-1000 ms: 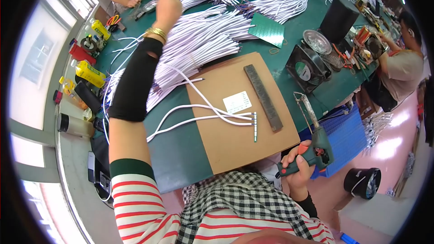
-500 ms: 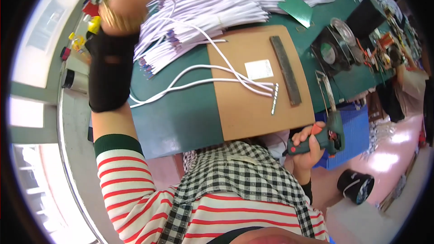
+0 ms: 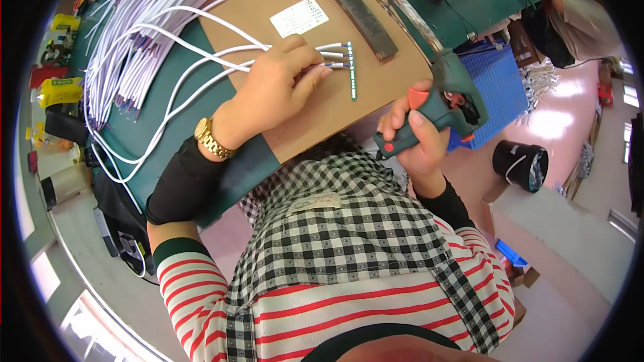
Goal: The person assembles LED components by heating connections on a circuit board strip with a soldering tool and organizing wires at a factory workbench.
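Note:
My left hand (image 3: 276, 87) lies on the brown cardboard sheet (image 3: 268, 7), its fingers pressing down several white cables (image 3: 201, 60) near their ends. The cable ends meet a thin green strip (image 3: 351, 70) lying on the cardboard. My right hand (image 3: 419, 141) grips a green tool with an orange trigger (image 3: 446, 104), held at the near edge of the bench, right of the strip and apart from it.
A big bundle of white cables (image 3: 134, 20) lies on the green bench top at the left. A dark flat bar (image 3: 352, 7) and a white label (image 3: 299, 17) rest on the cardboard. A blue crate (image 3: 500, 87) and a black bucket (image 3: 522, 164) stand at the right. Yellow bottles (image 3: 57, 87) sit far left.
My left hand came down from the far cable pile to the cable ends on the cardboard. The view has tilted closer to the bench. The right hand has raised the tool slightly.

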The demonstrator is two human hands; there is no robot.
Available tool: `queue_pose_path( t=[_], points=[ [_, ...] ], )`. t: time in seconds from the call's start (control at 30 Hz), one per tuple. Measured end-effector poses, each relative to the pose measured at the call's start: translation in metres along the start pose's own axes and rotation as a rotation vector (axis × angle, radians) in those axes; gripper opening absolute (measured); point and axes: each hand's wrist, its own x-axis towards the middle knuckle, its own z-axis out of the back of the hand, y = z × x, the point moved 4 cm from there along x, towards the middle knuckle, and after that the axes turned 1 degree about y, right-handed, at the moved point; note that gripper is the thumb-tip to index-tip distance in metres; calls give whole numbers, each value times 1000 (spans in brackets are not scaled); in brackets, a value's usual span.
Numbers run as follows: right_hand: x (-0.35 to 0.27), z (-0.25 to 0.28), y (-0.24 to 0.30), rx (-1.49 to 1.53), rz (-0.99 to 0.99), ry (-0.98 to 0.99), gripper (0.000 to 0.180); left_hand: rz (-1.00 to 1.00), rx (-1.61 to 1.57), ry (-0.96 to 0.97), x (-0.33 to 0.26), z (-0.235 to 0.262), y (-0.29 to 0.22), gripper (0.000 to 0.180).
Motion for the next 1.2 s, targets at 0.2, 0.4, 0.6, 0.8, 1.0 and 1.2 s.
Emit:
queue_pose_path(
  t=[0.2,0.4,0.6,0.8,1.0,1.2],
  points=[
    [15,-18,-12,106,15,166,40,55,-81,-119,-5,-2,-2,9],
    [25,-22,-18,59,37,158,38,-22,-3,-69,-8,-3,-14,13],
    [27,-19,-18,99,82,141,36,-32,73,-54,-9,-19,-14,8],
    [27,-24,-16,14,72,114,38,-87,130,-124,-4,-24,-16,10],
    [24,-26,-14,-16,75,61,40,-83,208,-91,-1,-23,-16,11],
    [27,-23,-15,4,43,104,41,-74,226,-69,0,-25,-15,13]
  ],
)
